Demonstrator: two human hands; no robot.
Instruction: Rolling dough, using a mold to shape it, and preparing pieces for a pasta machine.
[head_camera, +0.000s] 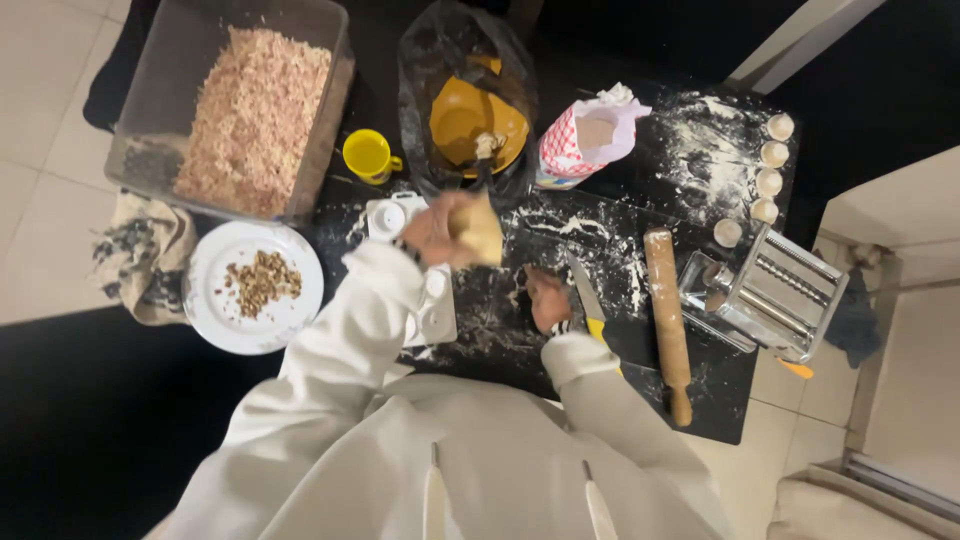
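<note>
The person's left hand (438, 228) is lifted over the black floured work mat (610, 345), fingers curled around a pale tan lump of dough (478, 230) — held up off the surface, just near of the black plastic bag with the yellow bowl inside (465, 118). The right hand (547, 297) rests low on the mat, seemingly pressed flat; whether anything lies under it I cannot tell. Beside it to the right lie a knife with a yellow handle (588, 296) and a long wooden rolling pin (668, 320), neither touched. At the far right edge, five small round dough pieces (770, 168) sit in a row by the steel pasta roller (775, 292) — so some portions look done, while the lump in hand is not yet shaped.
</note>
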